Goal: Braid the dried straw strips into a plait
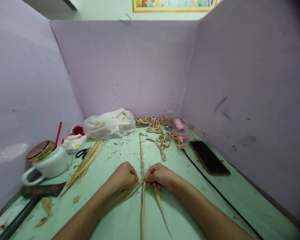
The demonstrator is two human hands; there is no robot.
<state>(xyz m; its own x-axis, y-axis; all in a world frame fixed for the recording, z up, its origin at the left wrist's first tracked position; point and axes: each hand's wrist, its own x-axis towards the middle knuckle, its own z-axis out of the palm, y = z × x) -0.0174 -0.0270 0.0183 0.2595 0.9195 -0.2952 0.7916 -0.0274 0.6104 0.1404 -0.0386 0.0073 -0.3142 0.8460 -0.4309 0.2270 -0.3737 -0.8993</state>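
Loose strands (143, 213) nearest, spread apart, likely against tangling | now pinches strands at near end of braid (142, 151) between closed fingers of left hand (126, 176) and right hand (162, 176), 2 sides, seemingly for tension | braid straight ahead on green tabletop (126, 146)

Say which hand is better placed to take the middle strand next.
Probably the right hand: it sits at the middle strand, just below the braid, while the left hand is slightly farther out.
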